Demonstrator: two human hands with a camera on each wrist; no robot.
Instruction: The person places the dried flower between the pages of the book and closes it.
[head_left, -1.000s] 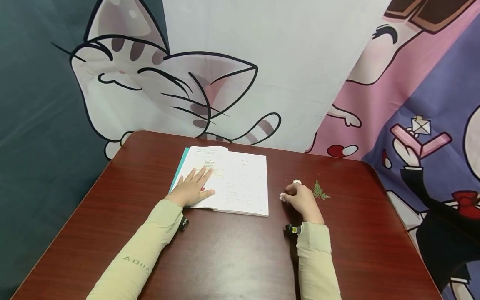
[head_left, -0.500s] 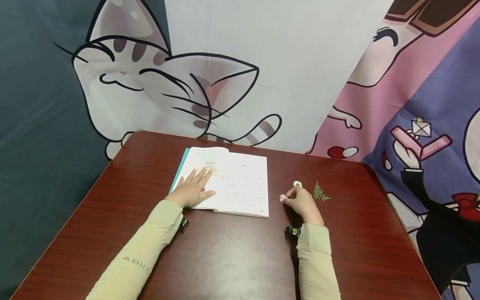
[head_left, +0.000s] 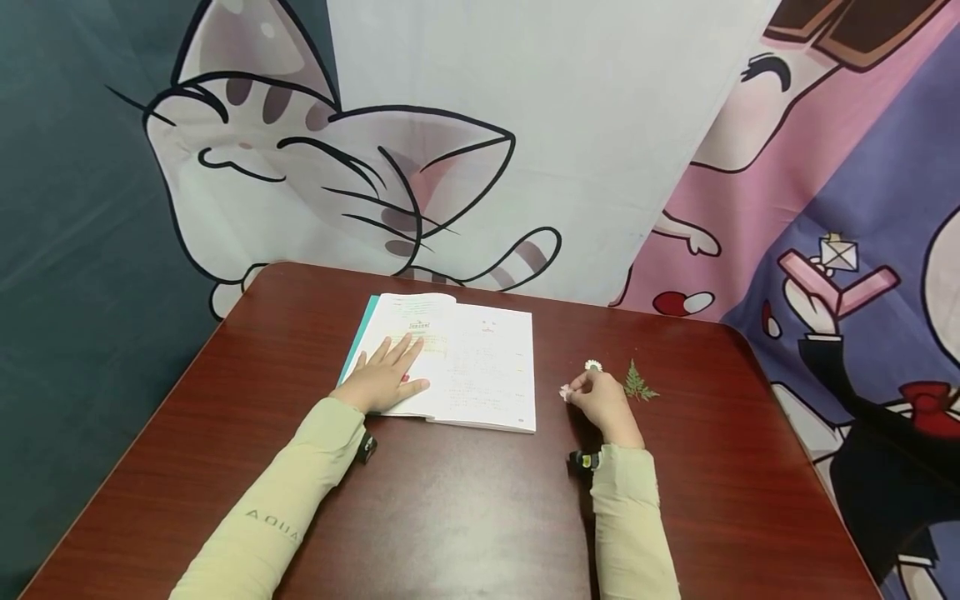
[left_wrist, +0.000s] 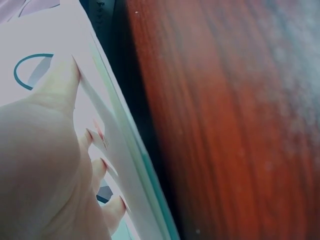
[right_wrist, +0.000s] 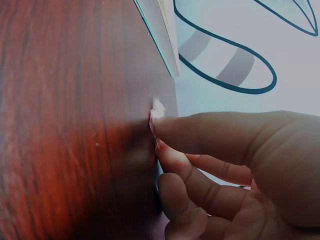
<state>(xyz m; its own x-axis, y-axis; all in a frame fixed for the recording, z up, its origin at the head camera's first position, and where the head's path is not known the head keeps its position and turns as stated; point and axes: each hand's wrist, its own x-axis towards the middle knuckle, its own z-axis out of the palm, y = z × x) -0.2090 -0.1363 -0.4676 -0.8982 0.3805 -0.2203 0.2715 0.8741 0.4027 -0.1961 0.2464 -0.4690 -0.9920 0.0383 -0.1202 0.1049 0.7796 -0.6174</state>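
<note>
An open book (head_left: 491,367) with a teal cover edge lies on the table, and my left hand (head_left: 378,379) rests on its left page with the fingers spread. Part of a small red mark shows between thumb and index finger. Right of the book, my right hand (head_left: 603,404) pinches a small pale pink flower (head_left: 565,392) between thumb and index finger, low at the tabletop. In the right wrist view the flower (right_wrist: 158,111) sticks out past the thumb tip, the other fingers curled below. A white daisy-like flower (head_left: 593,365) lies just beyond the right hand.
A green fern-like leaf (head_left: 637,383) lies to the right of the right hand. The reddish-brown wooden table (head_left: 465,508) reaches back to a cloth backdrop (head_left: 585,150) printed with cartoon figures. Each wrist wears a small black device.
The right fingers have shifted slightly, and more of the white flower shows than a second ago. The left hand stays flat on the page.
</note>
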